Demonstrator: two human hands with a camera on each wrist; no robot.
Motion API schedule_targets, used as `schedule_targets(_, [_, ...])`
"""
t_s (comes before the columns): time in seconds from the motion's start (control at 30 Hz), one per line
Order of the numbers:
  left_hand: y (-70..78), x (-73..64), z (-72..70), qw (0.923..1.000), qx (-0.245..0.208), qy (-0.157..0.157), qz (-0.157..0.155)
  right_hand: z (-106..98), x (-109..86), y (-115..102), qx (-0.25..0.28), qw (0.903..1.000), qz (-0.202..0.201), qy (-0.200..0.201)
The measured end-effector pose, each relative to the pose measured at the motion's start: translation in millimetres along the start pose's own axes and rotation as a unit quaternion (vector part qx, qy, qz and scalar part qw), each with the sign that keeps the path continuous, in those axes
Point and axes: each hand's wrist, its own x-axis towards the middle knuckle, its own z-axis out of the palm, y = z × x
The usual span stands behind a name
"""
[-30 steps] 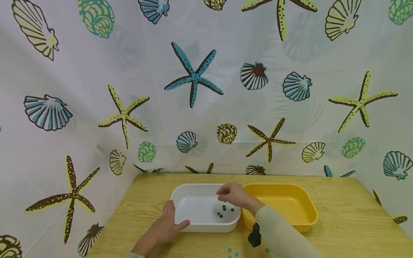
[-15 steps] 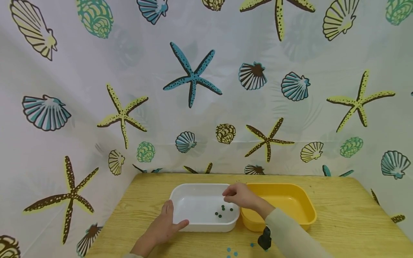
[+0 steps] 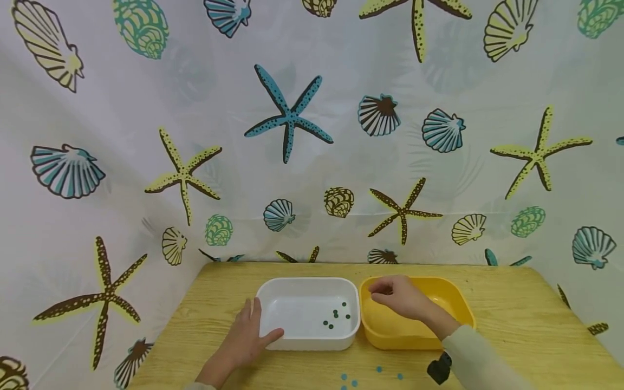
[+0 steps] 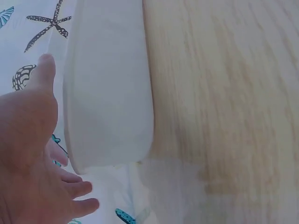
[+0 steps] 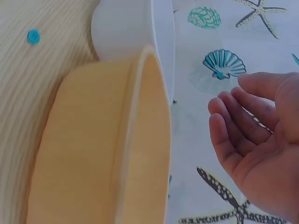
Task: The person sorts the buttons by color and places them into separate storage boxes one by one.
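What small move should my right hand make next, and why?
I'd probably lower the right hand toward one of the blue discs and pick it up. Nothing shows between that hand's thumb and fingers, and the blue discs lie loose on the table, while green discs are already in the white tray.

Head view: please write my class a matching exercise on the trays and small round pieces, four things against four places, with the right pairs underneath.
Things
1. white tray
2. yellow tray
3. dark green pieces
4. blue pieces

Places
A. on the table, nearer the camera than both trays
B. beside the left hand
C. lying inside a tray
D. under the right hand

Right pairs: 1-B, 2-D, 3-C, 4-A
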Motion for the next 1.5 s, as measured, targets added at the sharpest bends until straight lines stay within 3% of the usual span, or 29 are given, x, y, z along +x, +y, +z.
schedule_targets(0.13, [10.2,2.1,-6.7,0.9975,0.030,0.036,0.053,-20,-17.3,9,-0.018,0.9996,-0.001,0.022])
schedule_targets(0.23, [23.5,2.1,-10.9,0.9951,0.017,0.040,0.089,-32,-30.8,17,-0.026,0.9990,0.010,0.036])
schedule_targets(0.37, [43.6,0.1,-10.5,0.9925,-0.024,0.009,0.120,-44,-48.3,30,-0.072,0.9950,0.020,0.066])
schedule_targets(0.53, [64.1,-1.6,-4.0,0.9865,-0.042,-0.033,0.155,-52,-66.4,53,-0.140,0.9857,0.030,0.088])
schedule_targets(0.83, [95.7,-10.4,11.8,0.9674,-0.071,-0.115,0.214,-56,-88.1,85,-0.170,0.9785,0.058,0.103])
schedule_targets(1.0, [108.6,-12.7,25.1,0.9566,-0.058,-0.172,0.228,-54,-95.0,95,-0.174,0.9767,0.061,0.110])
schedule_targets(1.2, [112.3,-9.7,43.4,0.9484,-0.038,-0.228,0.217,-53,-101.5,102,-0.159,0.9798,0.070,0.099])
schedule_targets(1.5, [111.1,-8.1,61.8,0.9439,-0.036,-0.246,0.218,-53,-109.9,113,-0.129,0.9849,0.093,0.068])
